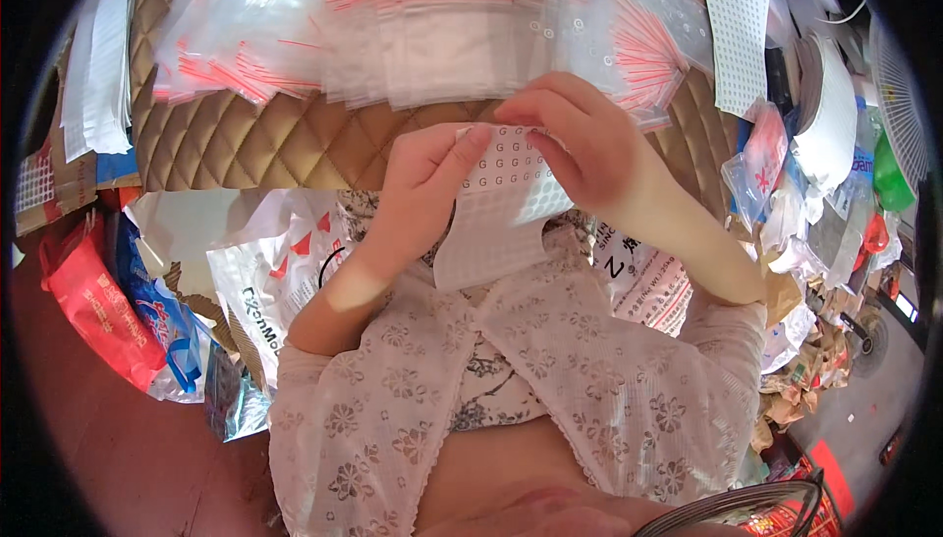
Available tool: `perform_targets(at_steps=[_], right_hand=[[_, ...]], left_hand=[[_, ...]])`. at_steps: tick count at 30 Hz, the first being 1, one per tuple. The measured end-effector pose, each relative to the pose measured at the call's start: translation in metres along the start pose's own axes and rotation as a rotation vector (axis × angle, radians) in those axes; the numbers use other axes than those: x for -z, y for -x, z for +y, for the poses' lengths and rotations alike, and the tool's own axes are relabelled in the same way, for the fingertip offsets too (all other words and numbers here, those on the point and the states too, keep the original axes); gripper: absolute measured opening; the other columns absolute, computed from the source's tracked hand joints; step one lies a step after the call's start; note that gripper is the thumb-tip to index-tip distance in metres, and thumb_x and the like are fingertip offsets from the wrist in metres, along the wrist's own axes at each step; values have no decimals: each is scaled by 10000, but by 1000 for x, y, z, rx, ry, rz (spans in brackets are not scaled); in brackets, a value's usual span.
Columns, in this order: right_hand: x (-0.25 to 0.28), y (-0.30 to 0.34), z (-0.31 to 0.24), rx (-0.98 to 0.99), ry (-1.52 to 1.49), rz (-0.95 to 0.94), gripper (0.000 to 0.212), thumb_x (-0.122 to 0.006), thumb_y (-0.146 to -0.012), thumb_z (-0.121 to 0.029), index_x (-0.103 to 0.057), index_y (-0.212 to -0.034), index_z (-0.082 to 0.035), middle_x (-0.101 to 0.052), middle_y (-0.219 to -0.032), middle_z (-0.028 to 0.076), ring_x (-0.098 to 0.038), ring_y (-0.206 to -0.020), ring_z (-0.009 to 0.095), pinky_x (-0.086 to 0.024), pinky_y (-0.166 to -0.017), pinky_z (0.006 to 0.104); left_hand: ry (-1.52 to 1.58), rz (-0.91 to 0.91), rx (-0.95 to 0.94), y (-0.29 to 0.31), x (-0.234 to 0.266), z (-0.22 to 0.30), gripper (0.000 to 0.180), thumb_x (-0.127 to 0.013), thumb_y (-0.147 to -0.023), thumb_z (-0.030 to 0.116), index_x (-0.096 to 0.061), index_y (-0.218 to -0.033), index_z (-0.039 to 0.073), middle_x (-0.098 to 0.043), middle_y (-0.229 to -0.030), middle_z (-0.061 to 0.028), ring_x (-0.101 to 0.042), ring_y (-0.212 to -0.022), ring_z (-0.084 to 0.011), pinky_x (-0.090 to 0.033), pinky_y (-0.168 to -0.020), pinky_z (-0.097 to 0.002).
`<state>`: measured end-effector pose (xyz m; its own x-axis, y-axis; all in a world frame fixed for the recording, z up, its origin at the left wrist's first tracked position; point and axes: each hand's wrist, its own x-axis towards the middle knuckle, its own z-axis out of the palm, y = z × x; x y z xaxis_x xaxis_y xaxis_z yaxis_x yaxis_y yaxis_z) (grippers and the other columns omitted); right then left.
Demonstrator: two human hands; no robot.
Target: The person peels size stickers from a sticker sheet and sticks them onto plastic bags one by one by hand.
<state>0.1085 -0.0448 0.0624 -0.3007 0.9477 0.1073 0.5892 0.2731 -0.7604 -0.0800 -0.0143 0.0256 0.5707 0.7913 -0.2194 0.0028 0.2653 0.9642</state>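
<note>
A white sheet of small round stickers is held mid-frame by both hands. The left hand grips its left edge; the right hand's fingers are pinched on its top

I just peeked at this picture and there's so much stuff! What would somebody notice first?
First, the two hands in the middle: the left hand and the right hand together hold a white sheet of small round stickers. Just above them, a long row of clear little bags with red strips fans across a brown quilted cushion. Down at the left lies a bright red bag.
</note>
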Motion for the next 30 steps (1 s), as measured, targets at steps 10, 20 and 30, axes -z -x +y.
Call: perform_targets(at_steps=[10,20,30], right_hand=[[6,-2,4,268,386,-80,232,-677,-720,0,-617,-942,-32,-570,-999,96,-573,-877,225,-489,-728,347],[31,-96,83,53,455,-106,351,-724,-654,-116,-542,-943,-34,-583,-869,110,-574,-880,275,-449,-746,375],[22,-115,69,-59,239,-325,461,-783,-596,-233,-525,-920,-32,-592,-840,144,-553,-897,350,-456,-763,417]], left_hand=[[-482,170,-259,-10,12,-7,184,-531,-912,156,-633,-986,22,-633,-861,-79,-597,-793,-202,-459,-738,-300],[-1226,28,-613,-40,2,-27,391,-624,-776,130,-577,-1164,125,-532,-1186,-80,-477,-1131,-261,-383,-912,-420],[-1221,49,-632,-41,2,-28,295,-555,-798,141,-608,-1077,58,-555,-1144,-98,-493,-1119,-258,-392,-933,-399]])
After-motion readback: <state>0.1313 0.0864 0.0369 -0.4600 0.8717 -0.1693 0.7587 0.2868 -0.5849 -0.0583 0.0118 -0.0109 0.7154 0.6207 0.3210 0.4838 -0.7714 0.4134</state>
